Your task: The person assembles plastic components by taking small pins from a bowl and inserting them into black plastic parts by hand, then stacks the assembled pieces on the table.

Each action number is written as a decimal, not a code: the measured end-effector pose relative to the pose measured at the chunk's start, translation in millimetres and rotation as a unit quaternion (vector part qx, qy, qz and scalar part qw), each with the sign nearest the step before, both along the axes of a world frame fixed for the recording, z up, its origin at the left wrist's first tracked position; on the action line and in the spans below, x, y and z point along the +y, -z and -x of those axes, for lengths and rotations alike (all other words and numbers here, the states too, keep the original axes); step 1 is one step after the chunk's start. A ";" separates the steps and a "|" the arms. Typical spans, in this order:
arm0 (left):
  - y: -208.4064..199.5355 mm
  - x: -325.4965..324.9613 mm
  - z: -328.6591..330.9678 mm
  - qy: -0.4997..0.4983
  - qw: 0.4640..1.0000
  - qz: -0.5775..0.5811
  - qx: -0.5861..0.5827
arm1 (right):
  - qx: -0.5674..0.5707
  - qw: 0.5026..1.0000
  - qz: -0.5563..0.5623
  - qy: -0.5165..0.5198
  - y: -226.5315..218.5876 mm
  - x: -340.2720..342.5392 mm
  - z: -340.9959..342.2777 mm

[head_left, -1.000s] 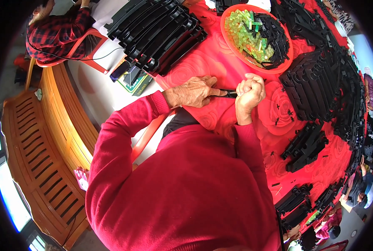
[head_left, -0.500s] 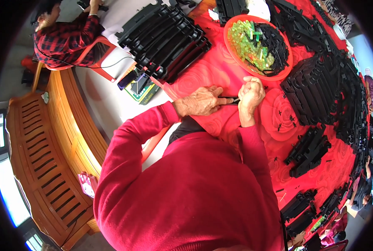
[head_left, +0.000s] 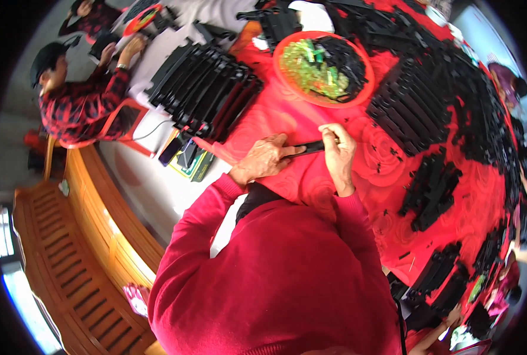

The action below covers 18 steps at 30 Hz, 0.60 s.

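A slim black plastic strip (head_left: 310, 147) lies between my hands, just above the red cloth. My left hand (head_left: 264, 158) is closed on its left end, fingers pointing along it. At its other end, my right hand (head_left: 340, 155) is pinched with the thumb and forefinger together. Whether a small part sits in that pinch cannot be made out. Beyond the hands stands an orange-red basin (head_left: 333, 105) holding yellow-green translucent pieces (head_left: 305, 74) and small black pieces (head_left: 352, 65).
Stacked black plastic parts (head_left: 207, 89) stand at the far left, with another stack (head_left: 408, 106) to the right. Loose black parts (head_left: 430, 189) lie on the red cloth (head_left: 364, 219). A wooden bench (head_left: 68, 260) is at left. A co-worker in a checked shirt (head_left: 77, 112) sits beyond it.
The view has shifted a little. My right hand has gone from a tight fist to a thumb-and-finger pinch, and more of the black strip shows between my hands.
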State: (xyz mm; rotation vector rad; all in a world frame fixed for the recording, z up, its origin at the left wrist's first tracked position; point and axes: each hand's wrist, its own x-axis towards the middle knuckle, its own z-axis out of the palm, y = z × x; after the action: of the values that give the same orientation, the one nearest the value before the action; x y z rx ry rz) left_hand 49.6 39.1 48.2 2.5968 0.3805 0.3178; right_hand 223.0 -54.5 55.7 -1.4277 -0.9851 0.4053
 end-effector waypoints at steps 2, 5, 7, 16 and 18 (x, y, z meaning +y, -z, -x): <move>-4.3 0.4 -0.8 0.020 1.000 0.005 0.016 | 0.052 0.998 -0.033 0.022 -0.2 -8.1 -0.5; 0.2 -0.8 0.8 0.017 0.999 -0.023 -0.016 | -0.145 0.989 -0.031 -0.026 -16.8 -16.6 -1.8; -0.7 0.8 -2.3 0.011 1.000 -0.008 -0.003 | -0.224 0.971 0.056 -0.059 -7.9 -22.5 0.1; -0.7 -3.8 -2.9 0.005 0.999 -0.030 -0.028 | -0.363 0.907 0.198 -0.079 23.5 -37.5 8.0; 0.3 -5.3 -3.8 0.017 0.999 -0.033 -0.026 | -0.381 0.899 0.198 -0.079 27.1 -40.3 6.4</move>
State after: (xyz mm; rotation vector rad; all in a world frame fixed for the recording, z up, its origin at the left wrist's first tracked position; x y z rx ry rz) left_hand 53.3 33.7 47.9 2.6502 0.3122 0.3913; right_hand 216.6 -94.9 28.5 -1.9416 -1.7326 0.1525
